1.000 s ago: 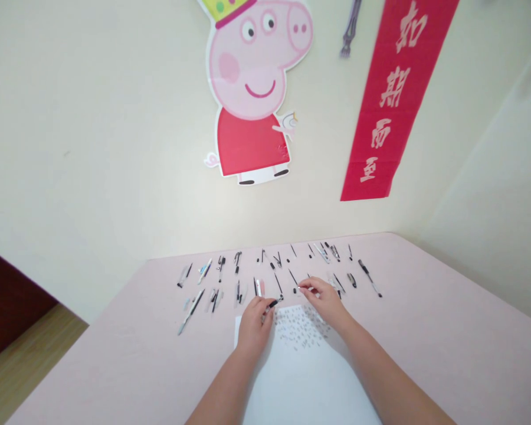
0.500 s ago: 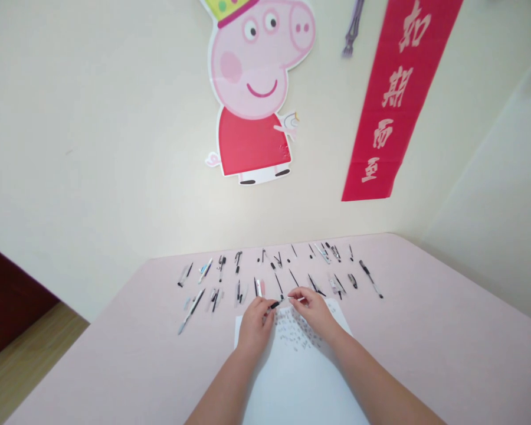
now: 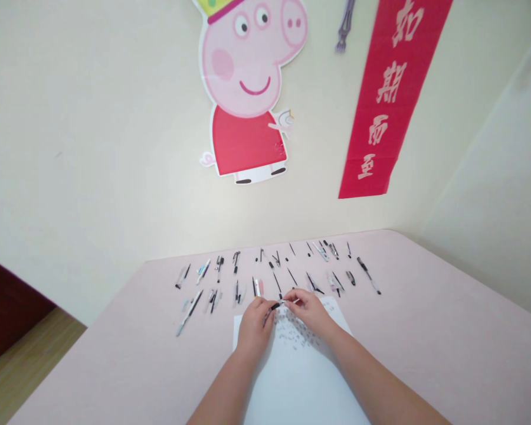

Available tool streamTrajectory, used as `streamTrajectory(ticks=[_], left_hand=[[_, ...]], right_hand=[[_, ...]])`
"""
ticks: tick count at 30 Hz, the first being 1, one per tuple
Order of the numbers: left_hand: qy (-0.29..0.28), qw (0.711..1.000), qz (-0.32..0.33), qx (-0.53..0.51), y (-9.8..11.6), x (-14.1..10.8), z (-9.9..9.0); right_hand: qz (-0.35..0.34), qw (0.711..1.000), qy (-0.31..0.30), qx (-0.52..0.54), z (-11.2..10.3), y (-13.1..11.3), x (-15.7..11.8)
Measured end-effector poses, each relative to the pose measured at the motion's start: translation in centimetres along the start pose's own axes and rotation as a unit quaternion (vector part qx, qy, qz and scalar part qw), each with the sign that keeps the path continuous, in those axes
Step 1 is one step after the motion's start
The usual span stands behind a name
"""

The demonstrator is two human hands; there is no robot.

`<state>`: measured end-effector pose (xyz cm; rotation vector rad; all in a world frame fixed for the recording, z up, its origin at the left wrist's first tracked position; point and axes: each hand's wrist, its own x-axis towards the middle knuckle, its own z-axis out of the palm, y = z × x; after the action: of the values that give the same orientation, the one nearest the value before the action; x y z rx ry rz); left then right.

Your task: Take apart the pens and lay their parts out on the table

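Observation:
My left hand (image 3: 257,326) is closed around a dark pen body (image 3: 273,307), which points to the upper right above the top of a white sheet (image 3: 298,383). The fingertips of my right hand (image 3: 307,308) pinch at the pen's tip end; the small part between them is too small to make out. Many tiny grey pieces (image 3: 295,337) lie scattered on the upper part of the sheet, partly hidden by my right hand.
Two rows of pen parts, such as refills, caps and barrels, lie beyond the sheet on the pink table (image 3: 128,354). A black pen (image 3: 369,275) is at the right end, a long pen (image 3: 189,314) at the left. Behind rises a wall with a pig cutout (image 3: 248,139) and red banner (image 3: 380,118).
The fingertips of my right hand have moved left to meet the pen's tip, closing the small gap between them. My left hand keeps its hold. The view has shifted slightly.

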<state>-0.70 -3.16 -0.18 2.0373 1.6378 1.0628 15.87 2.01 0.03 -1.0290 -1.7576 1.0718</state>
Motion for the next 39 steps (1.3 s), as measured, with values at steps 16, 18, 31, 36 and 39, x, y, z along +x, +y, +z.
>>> streamTrajectory(ticks=[16, 18, 31, 36, 39], left_hand=[[-0.007, 1.0, 0.014, 0.027, 0.15, 0.24, -0.2], [-0.008, 0.999, 0.016, 0.029, 0.16, 0.2, -0.21], [-0.008, 0.999, 0.018, 0.043, -0.09, 0.14, -0.02], [0.001, 0.999, 0.026, 0.044, -0.04, 0.13, -0.06], [0.005, 0.998, 0.032, 0.045, -0.01, 0.15, -0.09]], right_hand=[[-0.013, 0.999, -0.022, -0.027, 0.08, 0.44, -0.07], [-0.014, 0.999, -0.021, -0.029, 0.09, 0.44, -0.08], [-0.01, 0.999, -0.029, -0.035, 0.19, 0.27, -0.19], [-0.012, 0.999, -0.028, -0.039, 0.25, 0.13, -0.21], [-0.016, 0.999, -0.03, -0.043, 0.19, 0.04, -0.26]])
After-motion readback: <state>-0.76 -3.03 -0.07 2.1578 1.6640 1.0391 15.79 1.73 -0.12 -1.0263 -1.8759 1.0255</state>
